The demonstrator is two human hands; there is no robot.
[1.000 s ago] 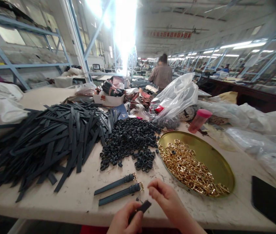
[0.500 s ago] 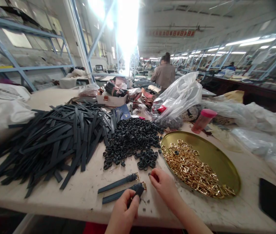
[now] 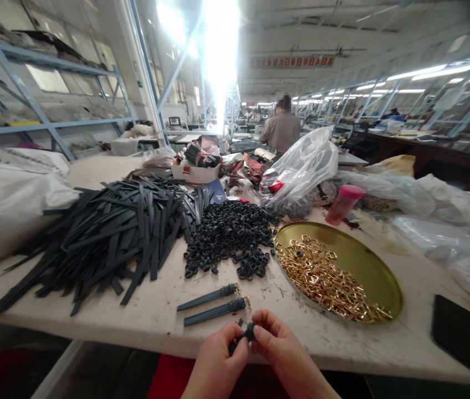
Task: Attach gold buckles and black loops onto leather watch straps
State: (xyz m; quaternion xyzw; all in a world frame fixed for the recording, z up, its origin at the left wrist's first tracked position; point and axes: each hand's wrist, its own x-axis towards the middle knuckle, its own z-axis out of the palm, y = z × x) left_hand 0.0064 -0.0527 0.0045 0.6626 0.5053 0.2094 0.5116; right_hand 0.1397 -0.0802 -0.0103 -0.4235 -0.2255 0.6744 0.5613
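Near the table's front edge, my left hand (image 3: 223, 350) is closed around a short black strap (image 3: 239, 341) whose far end points toward my right hand. The fingers of my right hand (image 3: 274, 339) pinch a small black loop (image 3: 250, 331) at that end; how far it sits over the strap is partly hidden by my fingertips. Just beyond my hands lie two finished-looking black straps with gold buckles, the upper strap (image 3: 207, 297) and the lower strap (image 3: 215, 312), side by side. Past them is a heap of black loops (image 3: 233, 233).
Left of the loops spreads a big pile of black strips (image 3: 122, 233). To the right, a round gold tray (image 3: 368, 266) holds gold buckles (image 3: 326, 282). Behind it stands a pink-lidded jar (image 3: 345, 204); a black flat object (image 3: 461, 335) lies at the right edge. A person (image 3: 281, 130) is farther back.
My right hand has moved from beside the loop heap down and toward me, bringing a small black piece to the strap in my left hand. The left hand has shifted slightly right and nearer.
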